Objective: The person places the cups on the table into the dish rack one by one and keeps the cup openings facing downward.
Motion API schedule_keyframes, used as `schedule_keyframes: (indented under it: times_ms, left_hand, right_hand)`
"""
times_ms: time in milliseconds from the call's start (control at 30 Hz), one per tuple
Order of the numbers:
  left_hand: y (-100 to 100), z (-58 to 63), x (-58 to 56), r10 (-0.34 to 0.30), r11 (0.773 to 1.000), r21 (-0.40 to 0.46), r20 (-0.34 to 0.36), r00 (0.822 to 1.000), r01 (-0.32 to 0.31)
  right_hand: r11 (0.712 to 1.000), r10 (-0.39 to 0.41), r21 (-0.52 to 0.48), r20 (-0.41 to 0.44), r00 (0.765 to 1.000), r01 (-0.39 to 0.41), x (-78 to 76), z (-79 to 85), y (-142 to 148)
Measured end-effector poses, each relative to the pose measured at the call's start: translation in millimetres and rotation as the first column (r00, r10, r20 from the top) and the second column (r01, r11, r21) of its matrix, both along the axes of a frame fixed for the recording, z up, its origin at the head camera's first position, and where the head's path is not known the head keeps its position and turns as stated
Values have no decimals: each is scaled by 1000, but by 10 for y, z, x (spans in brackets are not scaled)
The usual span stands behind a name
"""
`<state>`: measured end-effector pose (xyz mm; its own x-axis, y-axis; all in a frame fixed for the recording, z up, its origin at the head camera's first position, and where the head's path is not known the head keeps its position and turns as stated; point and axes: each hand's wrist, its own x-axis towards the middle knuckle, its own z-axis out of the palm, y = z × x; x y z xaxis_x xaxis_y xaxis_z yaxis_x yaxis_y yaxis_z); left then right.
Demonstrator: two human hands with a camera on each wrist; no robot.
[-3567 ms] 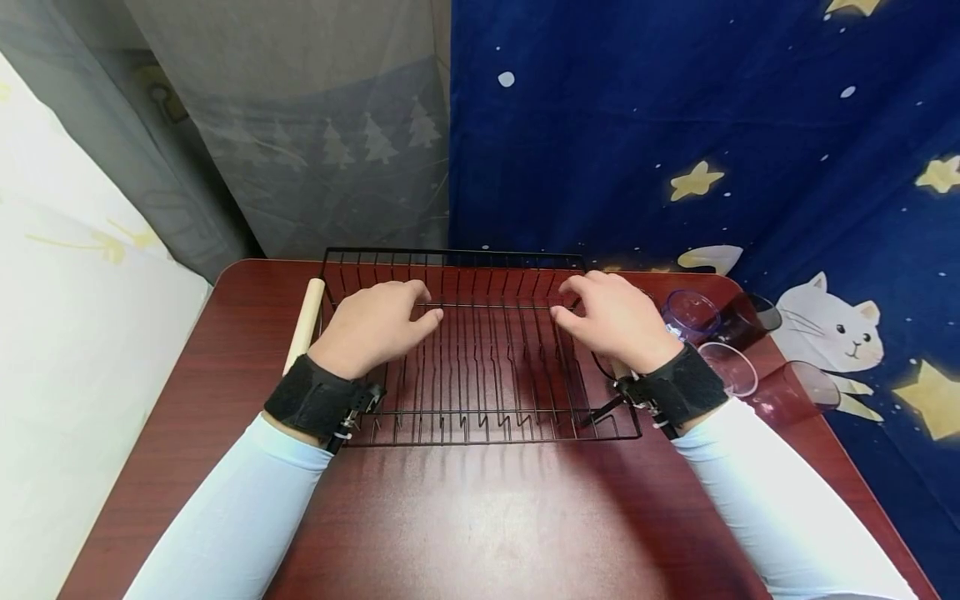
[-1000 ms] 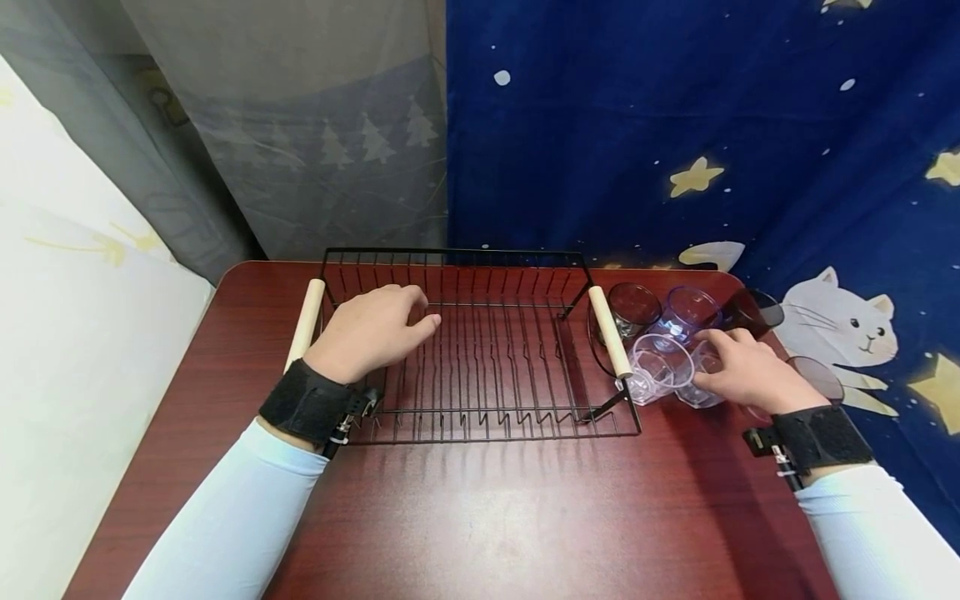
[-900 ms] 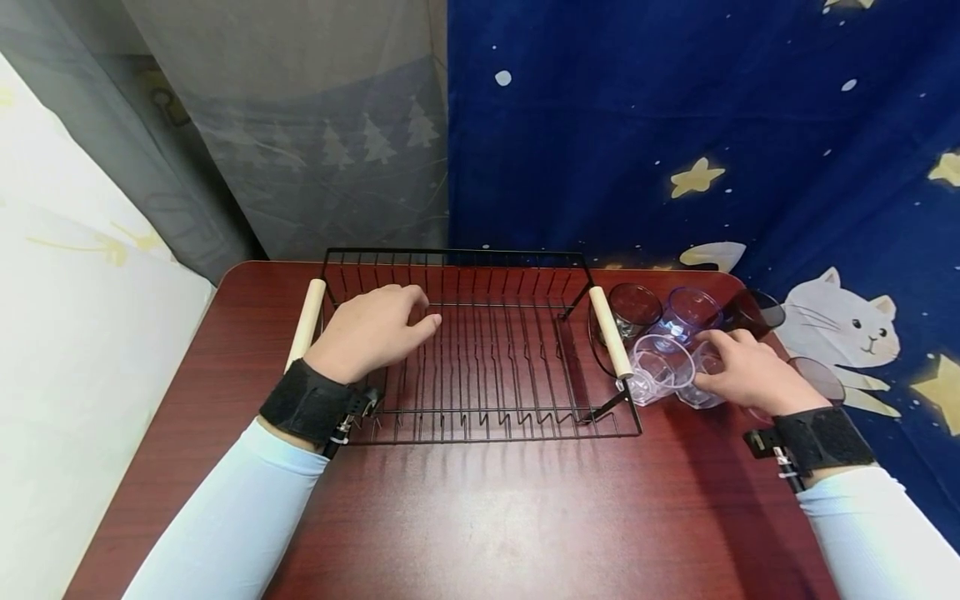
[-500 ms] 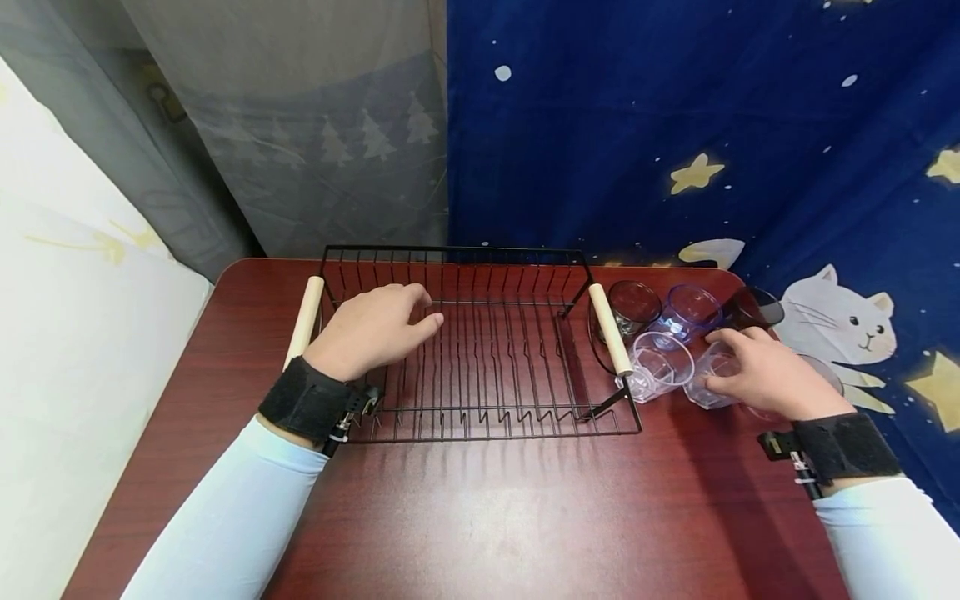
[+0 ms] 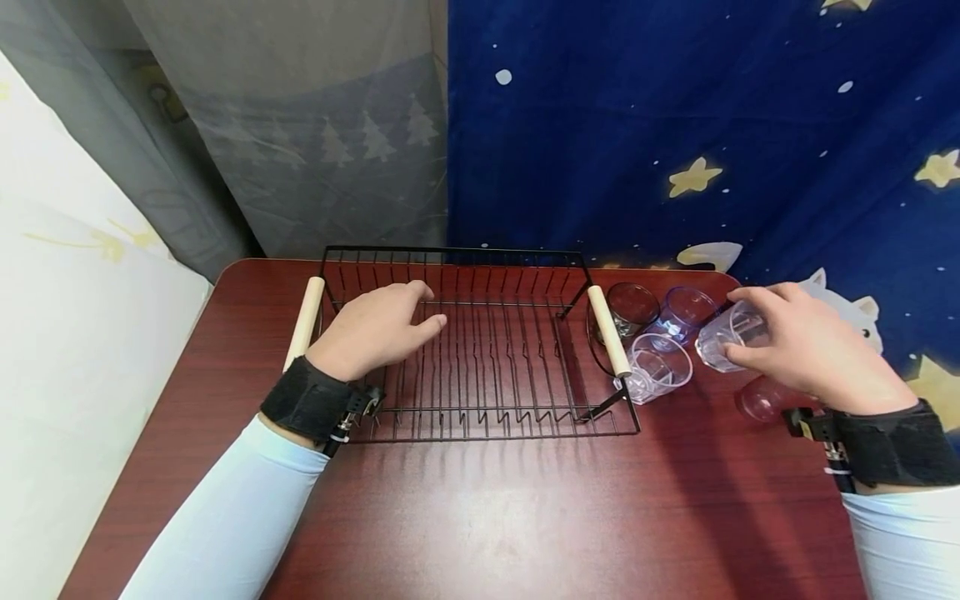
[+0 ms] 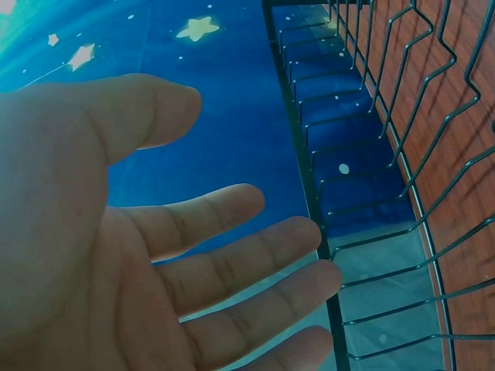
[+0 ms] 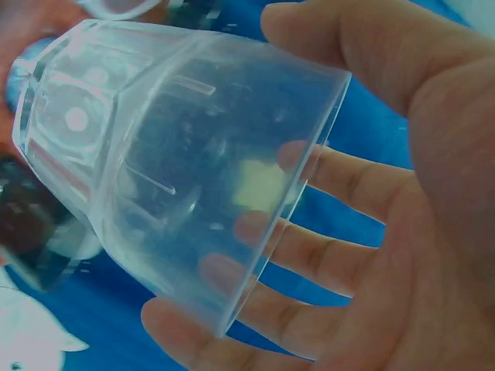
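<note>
A clear plastic cup [image 7: 193, 154] with a faceted base is gripped near its rim by my right hand [image 5: 817, 342]. Thumb on one side and fingers on the other, the hand holds the cup tilted above the table's right side. My left hand [image 5: 375, 329] hovers over the left part of a black wire dish rack [image 5: 480, 425], fingers relaxed and nothing in them. In the left wrist view its fingers spread beside the rack's wires [image 6: 313, 209]. Pale wooden handles [image 5: 611, 332] sit at both ends of the rack.
Right of the rack stand a clear cup [image 5: 660, 367], a blue-tinted cup [image 5: 686, 312] and a dark cup [image 5: 632, 308]. A reddish cup [image 5: 761, 400] shows partly under my right wrist. A blue curtain [image 5: 600, 125] hangs behind the dark red table [image 5: 480, 517].
My right hand went from over the rack to the cups on the right, took hold of a clear cup, and has lifted and tilted it rightward. The left hand has stayed nearly still.
</note>
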<state>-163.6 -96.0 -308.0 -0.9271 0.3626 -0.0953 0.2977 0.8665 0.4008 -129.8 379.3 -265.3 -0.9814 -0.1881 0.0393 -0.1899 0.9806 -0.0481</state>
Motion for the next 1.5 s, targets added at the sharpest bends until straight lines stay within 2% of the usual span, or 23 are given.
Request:
schedule_keyframes:
  times_ms: [200, 367, 667, 800, 967, 1033, 1200, 1300, 1500]
  left_hand:
    - [5, 5, 2, -8, 1000, 7, 15, 1000, 8]
    - [12, 4, 11, -15, 1000, 5, 14, 1000, 15]
    - [37, 6, 42, -20, 1000, 13, 20, 1000, 19]
    - [54, 5, 51, -31, 999, 41, -6, 999, 32]
    - [81, 10, 63, -39, 995, 87, -99, 994, 48]
    - [103, 20, 65, -44, 993, 104, -122, 992, 57]
    - [158, 27, 53, -70, 989, 122, -131, 989, 86]
    - [177, 27, 45, -73, 989, 118, -141, 987, 90]
    - [232, 42, 39, -117, 984, 117, -150, 982, 135]
  right_hand:
    - [999, -27, -42, -86, 996, 24, 36, 196, -182]
    - [996, -9, -94, -150, 989, -5, 34, 255, -359]
    - [968, 73, -216, -229, 971, -124, -97, 149, -850]
    - [948, 128, -256, -241, 962, -190, -151, 98, -1087]
    - [911, 214, -306, -219, 952, -276, -178, 32, -1316]
    - [896, 254, -312, -225, 941, -316, -177, 16, -1379]
    - [857, 331, -323, -252, 909, -402, -177, -2, -1514]
    - [826, 362, -363, -245, 899, -431, -189, -9, -1599]
    - [744, 418, -479, -209, 884, -466, -173, -43, -1714]
